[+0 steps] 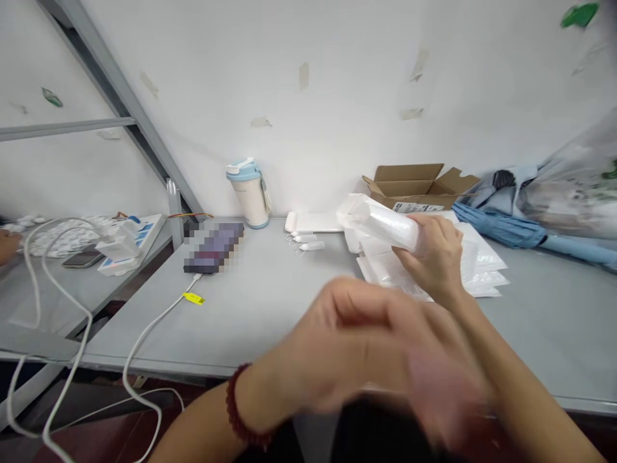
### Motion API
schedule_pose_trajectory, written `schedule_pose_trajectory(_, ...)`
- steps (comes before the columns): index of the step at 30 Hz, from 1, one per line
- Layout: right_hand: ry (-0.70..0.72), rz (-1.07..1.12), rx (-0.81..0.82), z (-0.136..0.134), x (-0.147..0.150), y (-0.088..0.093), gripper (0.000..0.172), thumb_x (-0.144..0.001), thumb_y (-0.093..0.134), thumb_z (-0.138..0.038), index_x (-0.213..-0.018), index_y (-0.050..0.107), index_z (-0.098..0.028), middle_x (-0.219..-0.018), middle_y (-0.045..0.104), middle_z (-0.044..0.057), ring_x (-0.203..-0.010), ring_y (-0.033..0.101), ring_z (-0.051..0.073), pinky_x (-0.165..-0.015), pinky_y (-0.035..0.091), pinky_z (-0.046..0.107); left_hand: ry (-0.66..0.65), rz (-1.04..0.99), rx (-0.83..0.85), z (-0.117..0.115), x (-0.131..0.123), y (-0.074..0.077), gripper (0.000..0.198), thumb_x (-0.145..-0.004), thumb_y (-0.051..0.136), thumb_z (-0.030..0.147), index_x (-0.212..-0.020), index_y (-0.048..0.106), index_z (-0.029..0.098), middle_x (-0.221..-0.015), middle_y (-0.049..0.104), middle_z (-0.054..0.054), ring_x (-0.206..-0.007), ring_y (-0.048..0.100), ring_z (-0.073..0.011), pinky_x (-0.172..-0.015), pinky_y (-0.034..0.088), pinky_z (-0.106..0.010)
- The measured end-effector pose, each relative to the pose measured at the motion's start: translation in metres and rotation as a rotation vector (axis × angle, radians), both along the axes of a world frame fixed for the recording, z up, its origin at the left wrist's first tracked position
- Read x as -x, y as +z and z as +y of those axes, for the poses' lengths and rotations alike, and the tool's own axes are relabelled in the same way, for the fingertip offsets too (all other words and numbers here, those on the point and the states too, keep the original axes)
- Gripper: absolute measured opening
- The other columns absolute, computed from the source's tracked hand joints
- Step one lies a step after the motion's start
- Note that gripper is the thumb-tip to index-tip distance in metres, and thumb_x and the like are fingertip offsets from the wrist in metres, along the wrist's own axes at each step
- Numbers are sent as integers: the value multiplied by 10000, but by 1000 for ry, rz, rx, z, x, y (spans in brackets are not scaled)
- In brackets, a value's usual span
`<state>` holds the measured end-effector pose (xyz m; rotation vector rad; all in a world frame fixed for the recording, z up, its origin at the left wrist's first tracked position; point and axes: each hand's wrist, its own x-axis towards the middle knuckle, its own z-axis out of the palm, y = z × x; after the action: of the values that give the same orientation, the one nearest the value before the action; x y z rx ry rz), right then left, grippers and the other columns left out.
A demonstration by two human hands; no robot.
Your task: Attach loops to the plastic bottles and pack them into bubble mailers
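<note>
My right hand (436,254) is closed around a white, see-through plastic pouch (385,222), folded into a rounded shape. It is above a loose stack of white plastic pouches (482,257) on the grey table. Nearer to me, my left hand (366,347), with a dark red beaded bracelet (236,411) at the wrist, is smeared by motion. Its fingers look bent, but what lies between them, if anything, is not clear. Several small white tube-like pieces with thin loops (308,244) lie left of the stack, in front of a flat white packet (315,222).
An open cardboard box (409,186) stands against the wall, with a blue folded umbrella (506,225) to its right. On the left are a light-blue-lidded tumbler (250,196), a blurred-out phone (214,247) and a white cable (154,321). Another person's hand (7,247) shows at the left edge.
</note>
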<state>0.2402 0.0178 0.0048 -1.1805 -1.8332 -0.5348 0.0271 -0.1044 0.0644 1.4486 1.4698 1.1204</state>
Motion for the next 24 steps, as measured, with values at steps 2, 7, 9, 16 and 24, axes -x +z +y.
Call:
schedule_pose_trajectory(2,3,7,-8,0,0,-1,363,-726,605,-252,-1070,528,-167,-976,618,129,-955,539,305,-807,359,400,-136,-70,-131,46,-2,1,459,-747,591,510,-435,464,200,-493,530,-15,-554,522,-151,-563,430,-308)
schedule_pose_trajectory(7,57,-45,0,-3,4,-1,414,-724,576,-235,-1123,480,-184,-1022,573,112,-961,525,291,-815,364,406,-19,-63,-364,130,30,-30,379,-777,568,456,-534,482,177,-514,455,30,-505,422,-93,-498,353,-232)
schedule_pose_trajectory(9,110,-90,-8,-6,8,-1,448,-718,568,-218,-1153,461,-190,-1021,558,108,-954,524,284,-821,363,408,-124,-35,-293,136,39,-43,355,-786,553,465,-595,536,166,-553,501,23,-512,445,-97,-496,357,-230)
schedule_pose_trajectory(16,181,-204,15,-10,18,-5,603,-665,537,-129,-1252,430,-212,-1028,531,103,-951,522,285,-828,353,427,-348,-181,-67,113,31,-59,298,-735,629,431,-653,621,145,-636,594,-8,-604,531,-140,-535,390,-249)
schedule_pose_trajectory(24,222,-309,47,-15,27,-9,647,-682,484,-51,-1306,391,-192,-1115,564,139,-1038,515,299,-852,372,444,-263,-355,73,102,16,-59,156,-694,676,291,-745,657,144,-745,657,-22,-675,574,-149,-576,423,-239)
